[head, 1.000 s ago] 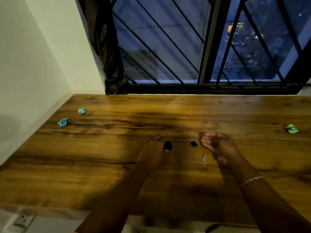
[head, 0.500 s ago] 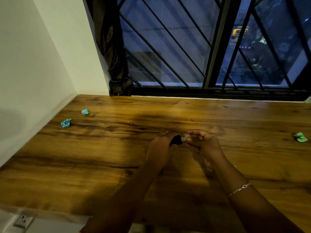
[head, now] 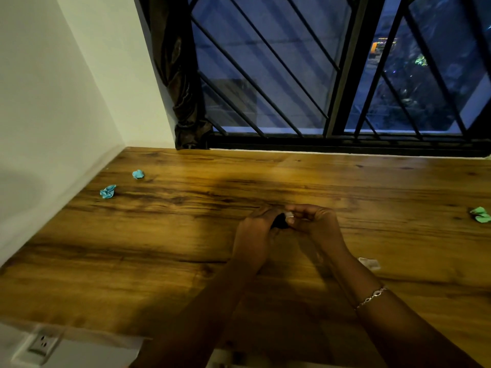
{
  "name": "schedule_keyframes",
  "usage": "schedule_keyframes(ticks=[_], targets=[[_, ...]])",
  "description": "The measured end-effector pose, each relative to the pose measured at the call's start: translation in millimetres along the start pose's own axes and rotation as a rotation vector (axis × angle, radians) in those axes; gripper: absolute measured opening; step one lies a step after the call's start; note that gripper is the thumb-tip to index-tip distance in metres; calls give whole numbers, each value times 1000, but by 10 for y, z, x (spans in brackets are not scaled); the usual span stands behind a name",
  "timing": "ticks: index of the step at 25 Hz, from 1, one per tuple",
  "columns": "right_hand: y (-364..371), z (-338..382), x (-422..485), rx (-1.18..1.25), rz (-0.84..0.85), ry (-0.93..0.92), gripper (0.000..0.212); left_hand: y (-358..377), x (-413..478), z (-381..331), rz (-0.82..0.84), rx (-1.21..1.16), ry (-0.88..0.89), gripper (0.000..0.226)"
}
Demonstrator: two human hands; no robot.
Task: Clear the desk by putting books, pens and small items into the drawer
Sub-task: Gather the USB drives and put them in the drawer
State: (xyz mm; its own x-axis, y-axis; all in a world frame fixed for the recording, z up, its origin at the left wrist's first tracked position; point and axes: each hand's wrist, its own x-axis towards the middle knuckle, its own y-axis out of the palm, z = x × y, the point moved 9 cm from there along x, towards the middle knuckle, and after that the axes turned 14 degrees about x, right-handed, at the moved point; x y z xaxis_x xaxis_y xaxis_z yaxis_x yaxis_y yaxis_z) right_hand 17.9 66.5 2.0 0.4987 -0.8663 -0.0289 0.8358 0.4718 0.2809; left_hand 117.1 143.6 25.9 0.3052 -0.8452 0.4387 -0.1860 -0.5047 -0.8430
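No writing, label, brand, number or sign is legible; the small black object point(head: 279, 224) is too dim and blurred to show any marking, likewise the white wall socket point(head: 42, 343) at lower left

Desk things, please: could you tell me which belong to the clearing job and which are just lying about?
Job: small black item, held by left hand and right hand; clear piece; blue paper balls; green paper ball.
Just there: curtain; wall socket; window frame.
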Motion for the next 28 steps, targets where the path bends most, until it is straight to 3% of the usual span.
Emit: schedule_keyframes(ticks=[5,9,17,19,23,28], targets=[[14,16,-1,-166,65,-2,32,-13,-129,24,-30,-43,-27,40],[18,64,7,-291,83,-33,31,-38,-119,-42,-75,57,42,37],[19,96,-1,-340,124,-22,32,-50,-152,-126,-154,143,146,46],[4,90,5,-353,133,-26,32,-38,-132,-115,-89,103,76,45],[-57,28,-4,-350,177,29,38,162,-108,-74,206,142,-86,70],[-268,91,86,-423,169,29,34,169,-97,-140,213,121,-18,60]])
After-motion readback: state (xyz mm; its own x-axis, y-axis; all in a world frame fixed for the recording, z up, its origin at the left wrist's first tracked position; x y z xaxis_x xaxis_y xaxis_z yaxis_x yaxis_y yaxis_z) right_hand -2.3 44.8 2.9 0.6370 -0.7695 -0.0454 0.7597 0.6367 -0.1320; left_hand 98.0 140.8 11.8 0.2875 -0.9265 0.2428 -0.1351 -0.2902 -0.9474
